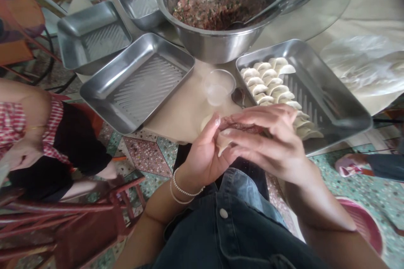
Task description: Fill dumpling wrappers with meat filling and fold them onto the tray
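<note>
The dumpling [225,136] sits between both hands, just in front of the near edge of the dumpling tray [341,92], above the person's lap. It is a pale, soft wrapper with reddish filling showing along its open top. The left hand [202,155] cups it from below, thumb raised against the wrapper's edge. The right hand [271,138] lies over it, fingers [252,119] closed on the upper rim in a pinch. Both hands are therefore clenched on the dumpling, neither released.

Judgement on the step: the seam appears partly open. A sound seal calls for even pressure along the rim and filling kept clear of the edge, since the dough looks thin and pliable.

The dumpling tray is rectangular steel with a ribbed floor and holds rows of folded white dumplings [271,84] along its left side. Just left of the tray stands a small clear plastic cup [219,86]. Behind the tray is a large steel bowl [217,46] of coarse minced filling flecked with green. Further left of the tray lie three more ribbed steel trays [139,84]. Right of the tray, a flat pale sheet [362,63] rests on the worktop [183,113].
</note>
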A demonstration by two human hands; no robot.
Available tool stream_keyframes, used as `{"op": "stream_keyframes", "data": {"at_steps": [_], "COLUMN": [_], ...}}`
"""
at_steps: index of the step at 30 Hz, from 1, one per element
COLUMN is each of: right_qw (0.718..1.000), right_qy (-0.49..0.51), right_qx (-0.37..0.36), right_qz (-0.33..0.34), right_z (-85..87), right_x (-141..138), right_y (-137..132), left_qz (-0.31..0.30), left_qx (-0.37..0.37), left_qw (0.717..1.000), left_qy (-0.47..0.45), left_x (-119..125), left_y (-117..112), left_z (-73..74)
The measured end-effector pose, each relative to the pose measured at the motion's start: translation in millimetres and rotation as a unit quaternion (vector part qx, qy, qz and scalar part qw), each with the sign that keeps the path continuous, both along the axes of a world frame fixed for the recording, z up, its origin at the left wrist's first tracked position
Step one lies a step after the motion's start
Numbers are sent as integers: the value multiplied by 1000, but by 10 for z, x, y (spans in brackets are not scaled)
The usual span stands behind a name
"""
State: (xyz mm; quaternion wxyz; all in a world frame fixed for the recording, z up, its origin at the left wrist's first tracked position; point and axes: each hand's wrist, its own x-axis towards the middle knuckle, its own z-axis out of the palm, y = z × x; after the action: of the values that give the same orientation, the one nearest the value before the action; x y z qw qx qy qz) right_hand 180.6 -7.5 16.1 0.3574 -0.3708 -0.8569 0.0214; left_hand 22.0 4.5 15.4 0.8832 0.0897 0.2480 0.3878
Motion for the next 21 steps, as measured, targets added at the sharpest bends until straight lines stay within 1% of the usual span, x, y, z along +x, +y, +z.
{"op": "stream_keyframes", "data": {"at_steps": [3,7,10,12,14,16,17,19,21], "right_qw": [997,996,998,998,993,980,973,942,924], "right_qy": [65,59,21,9,18,17,-4,-62,-92], "right_qx": [8,12,22,16,19,18,1,-101,-147], "right_qz": [-48,-64,-55,-63,-115,-199,-232,-314,-340], "right_z": [-33,-63,-40,13,85,156,182,202,172], "right_x": [9,-33,-38,47,246,547,717,1042,1285], "right_y": [22,15,-29,-36,20,166,270,516,768], "left_qz": [28,43,17,-4,-9,-3,13,69,130], "left_qx": [34,39,50,49,65,101,125,156,174], "left_qw": [998,997,998,999,997,992,988,978,964], "left_qy": [33,41,22,21,37,69,85,121,156], "left_x": [20,77,104,86,25,-72,-128,-241,-336], "left_y": [6,-5,-15,-15,-5,17,32,65,96], "left_z": [-27,-47,-31,-21,-27,-53,-70,-108,-141]}}
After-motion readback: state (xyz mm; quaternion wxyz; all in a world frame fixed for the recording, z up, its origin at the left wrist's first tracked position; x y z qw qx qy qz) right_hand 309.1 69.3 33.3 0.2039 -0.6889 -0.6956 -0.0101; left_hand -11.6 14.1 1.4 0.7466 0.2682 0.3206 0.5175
